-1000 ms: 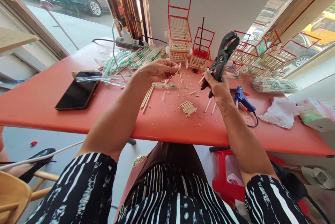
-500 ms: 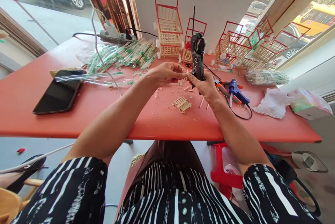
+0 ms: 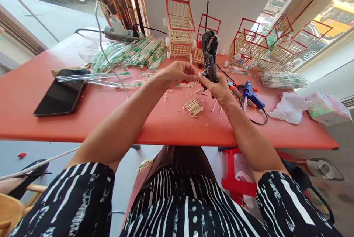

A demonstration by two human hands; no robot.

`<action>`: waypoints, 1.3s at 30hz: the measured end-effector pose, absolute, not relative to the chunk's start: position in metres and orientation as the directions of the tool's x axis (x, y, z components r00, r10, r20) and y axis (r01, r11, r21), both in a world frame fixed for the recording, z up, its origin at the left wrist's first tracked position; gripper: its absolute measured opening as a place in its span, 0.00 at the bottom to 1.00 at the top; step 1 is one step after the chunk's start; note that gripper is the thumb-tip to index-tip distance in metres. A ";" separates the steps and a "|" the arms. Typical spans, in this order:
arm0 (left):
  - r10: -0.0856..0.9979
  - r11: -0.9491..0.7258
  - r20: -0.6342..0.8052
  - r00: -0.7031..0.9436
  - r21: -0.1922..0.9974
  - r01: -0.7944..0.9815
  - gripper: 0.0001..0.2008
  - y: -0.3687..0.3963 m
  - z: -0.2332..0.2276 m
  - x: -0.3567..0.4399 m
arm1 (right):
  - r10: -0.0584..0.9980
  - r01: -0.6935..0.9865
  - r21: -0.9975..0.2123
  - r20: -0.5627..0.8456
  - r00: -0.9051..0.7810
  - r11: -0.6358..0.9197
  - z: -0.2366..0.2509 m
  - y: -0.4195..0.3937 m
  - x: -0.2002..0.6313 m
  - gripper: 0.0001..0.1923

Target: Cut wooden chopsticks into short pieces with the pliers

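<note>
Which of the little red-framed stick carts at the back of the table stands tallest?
The cart left of the black cutter in the right hand: its red frame rises highest; the right-side ones lie tipped.

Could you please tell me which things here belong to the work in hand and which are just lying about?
In use: black cutter in right hand; left hand at a small stick; cut sticks.
Lying about: phone, glue gun, tissue.
</note>
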State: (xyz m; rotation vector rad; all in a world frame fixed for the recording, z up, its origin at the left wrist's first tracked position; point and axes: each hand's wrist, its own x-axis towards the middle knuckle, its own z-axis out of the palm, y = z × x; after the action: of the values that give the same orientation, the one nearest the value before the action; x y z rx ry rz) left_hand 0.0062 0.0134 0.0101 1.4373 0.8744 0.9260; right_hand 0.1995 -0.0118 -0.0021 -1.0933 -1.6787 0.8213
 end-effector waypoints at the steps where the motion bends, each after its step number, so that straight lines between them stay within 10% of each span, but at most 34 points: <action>1: 0.913 -0.081 0.071 0.401 0.997 0.007 0.10 0.015 0.010 0.006 | 0.926 0.302 -0.875 0.346 -0.154 0.377 -0.003 -0.010 0.200 0.25; 9: 0.900 -0.357 0.410 -0.147 0.887 0.294 0.05 0.038 0.021 -0.037 | 0.933 0.297 -0.893 0.359 0.015 0.338 -0.010 0.001 0.209 0.21; 13: 0.928 -0.246 0.370 -0.037 0.687 0.684 0.07 0.037 0.025 -0.064 | 0.931 0.313 -0.888 0.364 0.034 0.336 -0.013 0.005 0.211 0.20; 24: 0.992 -0.124 0.053 0.115 0.245 0.961 0.06 0.042 0.002 -0.056 | 0.884 0.443 -0.792 0.467 -0.006 0.421 -0.019 0.012 0.217 0.17; 39: 0.994 -0.100 -0.027 0.105 0.144 0.985 0.27 0.033 0.005 -0.037 | 0.868 0.541 -0.725 0.497 -0.019 0.427 -0.019 0.014 0.216 0.15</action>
State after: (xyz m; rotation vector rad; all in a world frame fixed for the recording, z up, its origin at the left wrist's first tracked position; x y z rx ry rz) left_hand -0.0368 0.0333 0.0047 2.2383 2.0189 0.1157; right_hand 0.2162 0.0137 -0.0191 -1.2372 -1.6901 0.4130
